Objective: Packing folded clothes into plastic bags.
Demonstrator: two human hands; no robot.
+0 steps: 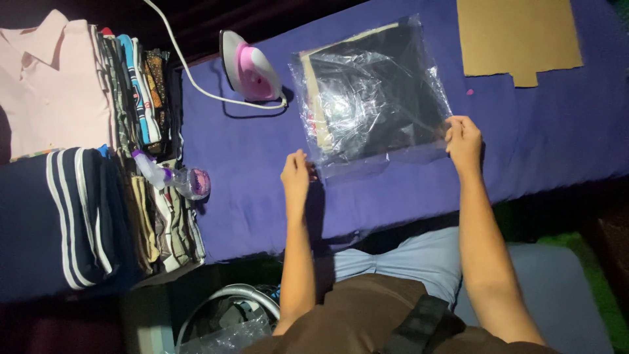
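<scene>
Head view looks down on a wide surface [262,190] covered in purple cloth, with a clear plastic bag holding a flat dark folded garment [373,92] lying near its middle. Left of the bag, past the surface's edge, stand stacks of folded clothes [124,131], a pale pink collared shirt [49,85] on the far pile and a navy garment with white stripes [78,216] on the near one. Right of the bag and farther off lies a flat brown cardboard sheet [517,36]. Just left of the bag a white and pink electric iron [249,69] stands on end, its white cord [190,72] running off to the far left. A clear spray bottle with a purple cap [173,177] rests on the near clothes pile. The left hand [296,176] pinches the bag's near left corner between closed fingers; the right hand [464,141] grips its near right corner likewise.
</scene>
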